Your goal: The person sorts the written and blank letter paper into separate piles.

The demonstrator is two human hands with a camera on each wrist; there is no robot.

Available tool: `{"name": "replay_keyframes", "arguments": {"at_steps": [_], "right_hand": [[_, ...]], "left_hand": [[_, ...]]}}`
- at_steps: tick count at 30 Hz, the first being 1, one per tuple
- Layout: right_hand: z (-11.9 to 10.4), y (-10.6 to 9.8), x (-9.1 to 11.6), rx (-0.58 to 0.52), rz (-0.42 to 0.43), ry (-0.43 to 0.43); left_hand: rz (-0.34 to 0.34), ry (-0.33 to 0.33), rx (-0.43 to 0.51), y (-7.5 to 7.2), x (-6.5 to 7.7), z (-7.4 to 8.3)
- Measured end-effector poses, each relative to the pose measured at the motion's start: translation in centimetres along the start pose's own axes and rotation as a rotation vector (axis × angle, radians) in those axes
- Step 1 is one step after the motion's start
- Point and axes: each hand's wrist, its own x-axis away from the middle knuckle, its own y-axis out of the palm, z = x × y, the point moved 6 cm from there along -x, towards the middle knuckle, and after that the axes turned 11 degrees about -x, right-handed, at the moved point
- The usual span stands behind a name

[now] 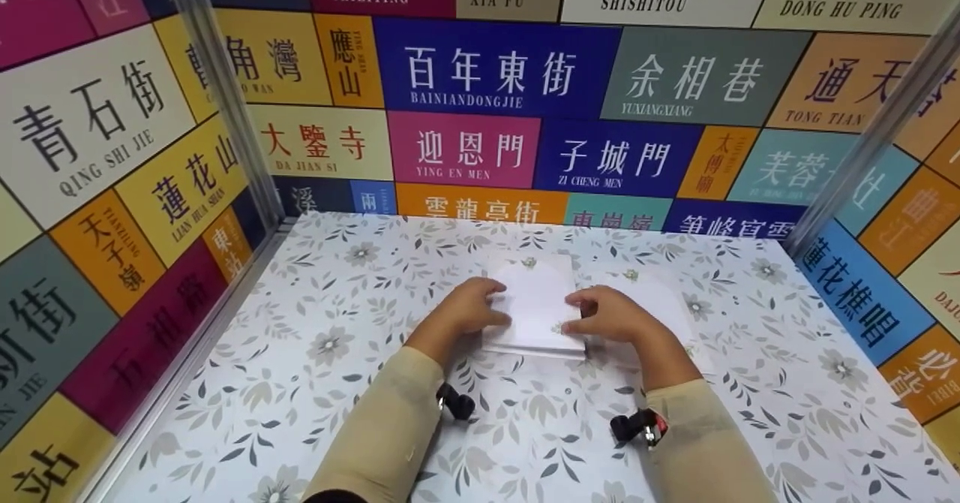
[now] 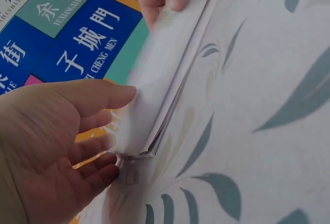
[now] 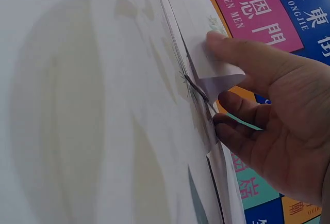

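Observation:
A small stack of white paper sheets (image 1: 534,304) with a pale floral print lies on the flower-patterned tabletop, its layered edges visible at the front. My left hand (image 1: 471,309) rests at its left side; in the left wrist view the thumb touches the top sheet and the loosely bent fingers lie along the edge. On the right side, my right hand (image 1: 616,314) pinches the top paper. In the right wrist view its thumb lies over a raised paper corner (image 3: 223,82), with the index finger underneath. Another printed sheet (image 1: 660,296) lies partly beneath my right hand.
The tabletop (image 1: 330,405) has a grey leaf and flower pattern. Upright panels of colourful street-name signs (image 1: 495,67) enclose the back and sides. Metal posts (image 1: 229,90) stand at the back corners. Both forearms wear beige sleeves (image 1: 386,420) with small black wrist devices (image 1: 455,402).

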Motion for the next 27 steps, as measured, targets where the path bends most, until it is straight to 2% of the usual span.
{"name": "replay_keyframes", "arguments": {"at_steps": [3, 5, 8, 11, 15, 19, 22, 27], "right_hand": [[0.1, -0.3, 0.0, -0.049, 0.046, 0.012], [0.1, -0.4, -0.1, -0.069, 0.077, 0.027], [0.1, -0.5, -0.1, -0.104, 0.116, 0.076], [0.1, -0.5, -0.1, -0.163, 0.161, 0.145], [0.4, -0.4, -0.1, -0.283, 0.205, 0.237], [0.6, 0.0, -0.1, -0.373, 0.211, 0.289], [0.6, 0.1, -0.2, -0.381, 0.213, 0.295], [0.6, 0.2, -0.3, -0.367, 0.213, 0.305]], "left_hand": [[0.025, -0.035, 0.100, -0.2, -0.1, -0.3], [0.041, -0.089, 0.184, -0.3, 0.0, -0.5], [0.084, -0.150, 0.290, -0.4, 0.2, -0.7], [0.136, -0.175, 0.370, -0.4, 0.2, -0.9], [0.197, -0.187, 0.375, -0.5, 0.0, -1.0], [0.211, -0.197, 0.388, -0.2, -0.3, -1.1], [0.213, -0.199, 0.400, -0.1, -0.4, -1.1], [0.206, -0.203, 0.369, 0.0, -0.4, -1.2]]}}
